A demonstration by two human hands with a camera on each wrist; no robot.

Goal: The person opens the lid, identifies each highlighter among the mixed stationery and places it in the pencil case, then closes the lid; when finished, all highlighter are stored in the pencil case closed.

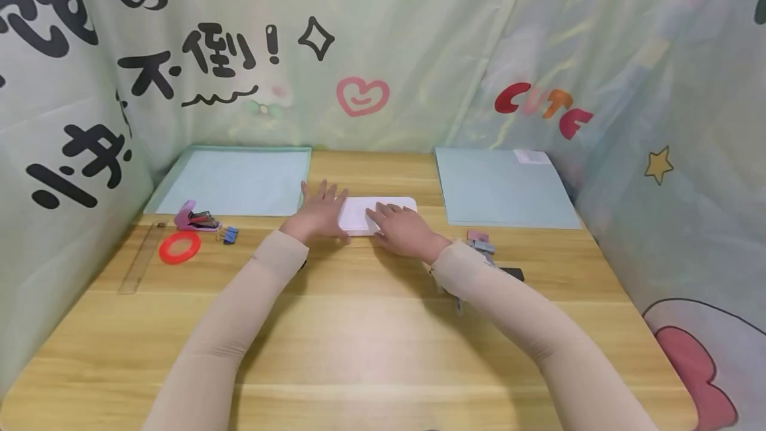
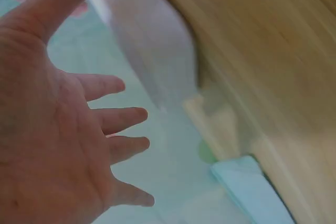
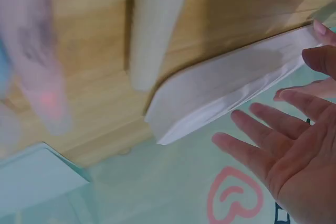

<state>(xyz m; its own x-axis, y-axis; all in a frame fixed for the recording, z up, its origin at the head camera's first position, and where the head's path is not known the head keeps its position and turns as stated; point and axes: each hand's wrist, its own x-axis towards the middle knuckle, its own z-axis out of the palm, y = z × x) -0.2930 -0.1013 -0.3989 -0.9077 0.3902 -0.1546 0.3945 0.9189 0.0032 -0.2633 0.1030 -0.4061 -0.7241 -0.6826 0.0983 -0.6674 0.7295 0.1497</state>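
A stack of white paper sheets [image 1: 357,213] with rounded corners lies flat near the middle of the wooden table. Its layered edge shows in the right wrist view, where the stack [image 3: 210,95] runs toward the hands. At its left end is my left hand [image 1: 319,213], fingers spread and straight, thumb toward the near side. My right hand [image 1: 407,228] lies over the right part of the stack with its fingers extended. In the left wrist view the left palm [image 2: 52,129] faces the camera, uncurled. Neither hand is seen gripping anything.
Light blue boards lie at the back left [image 1: 245,181] and back right [image 1: 503,188]. On the left are a purple stapler [image 1: 190,218], a blue binder clip [image 1: 230,235], a red ring [image 1: 164,251] and a clear ruler [image 1: 142,261]. Small pink and grey items [image 1: 481,243] are partly behind my right sleeve.
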